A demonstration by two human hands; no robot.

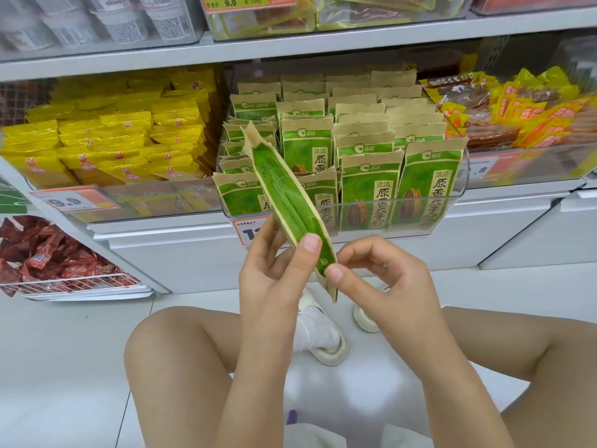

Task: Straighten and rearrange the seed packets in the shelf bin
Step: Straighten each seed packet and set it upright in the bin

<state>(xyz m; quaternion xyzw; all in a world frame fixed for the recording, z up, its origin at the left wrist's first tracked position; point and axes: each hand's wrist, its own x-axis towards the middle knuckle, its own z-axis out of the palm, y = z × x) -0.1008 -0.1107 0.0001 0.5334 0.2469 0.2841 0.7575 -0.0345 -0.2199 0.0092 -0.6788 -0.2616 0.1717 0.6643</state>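
Both hands pinch one sunflower seed packet [287, 202] edge-on, left hand [274, 270] at mid-body, right hand [381, 276] at its lower corner; it looks light, crinkly, best held by its edges.

We see our own two bare forearms, no sleeves reaching the wrists, and no rings or watch on the left hand [274, 279] or right hand [384, 279]. Our knees are bare too. On our feet — white socks [315, 328] in cream, thick-soled sandals [329, 354].
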